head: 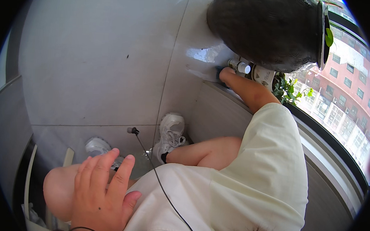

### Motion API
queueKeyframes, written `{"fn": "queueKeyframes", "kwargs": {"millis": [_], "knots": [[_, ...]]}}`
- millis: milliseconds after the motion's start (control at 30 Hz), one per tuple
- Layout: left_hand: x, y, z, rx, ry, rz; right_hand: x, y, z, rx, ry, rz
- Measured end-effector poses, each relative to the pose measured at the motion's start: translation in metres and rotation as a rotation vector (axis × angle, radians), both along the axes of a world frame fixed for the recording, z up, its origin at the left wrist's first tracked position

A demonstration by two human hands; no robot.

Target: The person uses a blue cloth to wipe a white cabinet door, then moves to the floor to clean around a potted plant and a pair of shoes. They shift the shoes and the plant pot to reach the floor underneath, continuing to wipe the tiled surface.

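My right hand [227, 75] is stretched out low beside the window, around a dark blue cloth [219, 72]; its fingers are mostly hidden. Just beyond it, a small bottle with a white cap [244, 68] leans or lies with its cap towards me. A pale printed plant pot [263, 76] is close by, with green leafy ivy [288, 88] trailing from it. Nearer to me, my left hand [102, 186] is over my bent knee, fingers spread and nothing in them. Whether its palm touches the knee I cannot tell.
A large dark glazed jar [265, 28] bulges over the far right. Along the right run a low grey panel [223, 105] and the window frame [323, 132]. An earphone [134, 130] dangles on its cable before me. Pale slats [68, 158] stand at lower left. Large floor tiles [106, 64] spread ahead.
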State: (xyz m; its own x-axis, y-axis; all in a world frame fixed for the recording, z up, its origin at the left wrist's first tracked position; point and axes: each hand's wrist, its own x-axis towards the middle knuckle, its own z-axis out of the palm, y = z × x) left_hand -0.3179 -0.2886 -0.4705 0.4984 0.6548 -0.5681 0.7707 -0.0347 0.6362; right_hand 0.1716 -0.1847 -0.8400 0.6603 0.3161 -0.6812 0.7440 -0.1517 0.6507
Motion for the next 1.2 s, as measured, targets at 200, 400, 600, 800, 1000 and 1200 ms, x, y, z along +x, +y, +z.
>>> {"fn": "queueKeyframes", "kwargs": {"millis": [200,400,600,800,1000,1200], "knots": [[0.003,-0.005,0.005,-0.027,0.039,-0.011,0.032,0.037,-0.008,0.836,0.14,-0.339],[0.005,-0.003,0.004,-0.012,0.02,-0.029,0.017,0.043,-0.002,0.72,0.217,0.261],[0.007,-0.002,0.006,-0.027,0.004,-0.023,-0.109,-0.017,0.034,0.608,0.729,0.726],[-0.002,-0.011,0.002,0.005,0.001,0.027,-0.078,0.017,0.046,0.556,0.715,0.717],[-0.004,-0.016,0.003,0.011,-0.019,0.033,-0.095,0.024,0.015,0.764,0.435,0.383],[0.004,-0.009,0.011,0.012,-0.004,0.0,-0.17,-0.008,0.039,0.704,0.986,0.924]]}}
